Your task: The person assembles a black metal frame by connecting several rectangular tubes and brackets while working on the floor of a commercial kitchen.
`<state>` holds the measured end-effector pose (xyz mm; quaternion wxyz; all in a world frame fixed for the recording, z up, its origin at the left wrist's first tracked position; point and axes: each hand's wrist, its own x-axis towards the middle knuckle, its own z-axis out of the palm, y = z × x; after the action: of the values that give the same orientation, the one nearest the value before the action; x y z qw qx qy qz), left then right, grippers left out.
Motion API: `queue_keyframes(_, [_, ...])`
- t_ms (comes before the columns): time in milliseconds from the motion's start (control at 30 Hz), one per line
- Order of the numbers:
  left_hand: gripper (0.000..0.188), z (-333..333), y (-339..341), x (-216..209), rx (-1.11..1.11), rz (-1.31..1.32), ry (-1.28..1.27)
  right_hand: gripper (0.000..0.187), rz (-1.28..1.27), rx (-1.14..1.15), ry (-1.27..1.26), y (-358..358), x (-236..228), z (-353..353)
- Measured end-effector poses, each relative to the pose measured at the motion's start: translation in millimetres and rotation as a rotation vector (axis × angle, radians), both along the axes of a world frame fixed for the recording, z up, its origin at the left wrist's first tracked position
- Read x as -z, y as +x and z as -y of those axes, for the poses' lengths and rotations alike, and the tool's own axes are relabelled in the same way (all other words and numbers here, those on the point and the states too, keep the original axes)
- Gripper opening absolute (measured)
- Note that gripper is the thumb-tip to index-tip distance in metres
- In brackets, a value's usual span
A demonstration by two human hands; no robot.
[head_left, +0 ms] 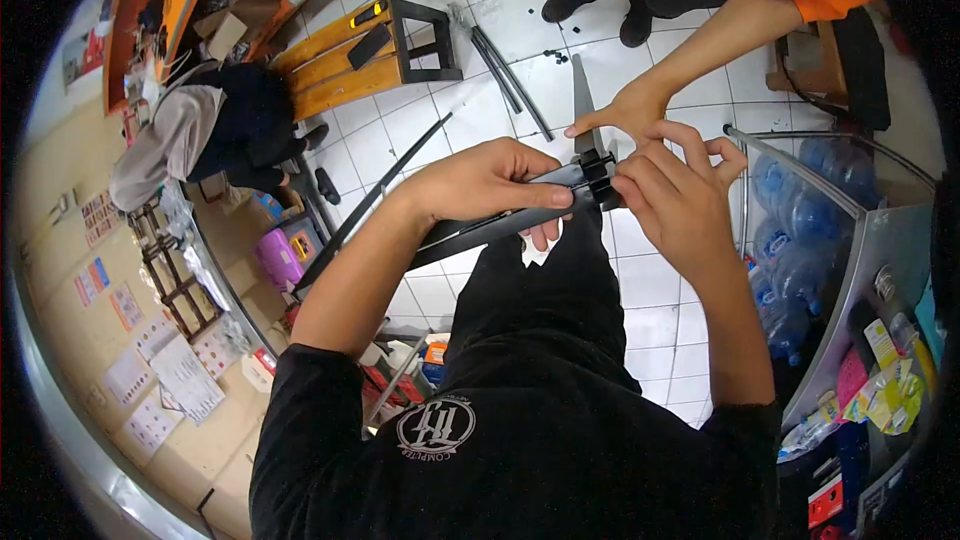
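Observation:
My left hand (pixel 485 180) is closed around dark tubes (pixel 450 242) that run out to the lower left, its thumb lying along the top. At their near end sits a black plastic connector (pixel 598 178) with small prongs. My right hand (pixel 680 190) pinches this connector from the right with thumb and fingertips, its other fingers bent and raised. A flat grey bar (pixel 583 90) stretches from the connector away toward the floor. Another person's hand (pixel 638 108) reaches in from the upper right, a fingertip at this bar.
Loose dark tubes (pixel 510 80) and small black pieces (pixel 556 57) lie on the white tiled floor. A wooden bench (pixel 345 60) stands far left beside a bent-over person (pixel 225 125). On the right are a metal-framed rack (pixel 850 190) and blue water bottles (pixel 800 210).

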<state>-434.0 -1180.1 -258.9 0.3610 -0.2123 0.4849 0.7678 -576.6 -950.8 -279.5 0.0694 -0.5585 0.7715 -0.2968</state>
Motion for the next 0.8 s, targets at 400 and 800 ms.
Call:
queue_keyframes(400, [0.036,-3,-3,3,0.005,-0.086,-0.101,0.009,0.104,-0.163,0.155,-15,-15,0])
queue_keyframes(800, [0.051,-9,1,8,-0.001,-0.222,-0.181,0.013,0.165,-0.071,0.107,-11,2,0])
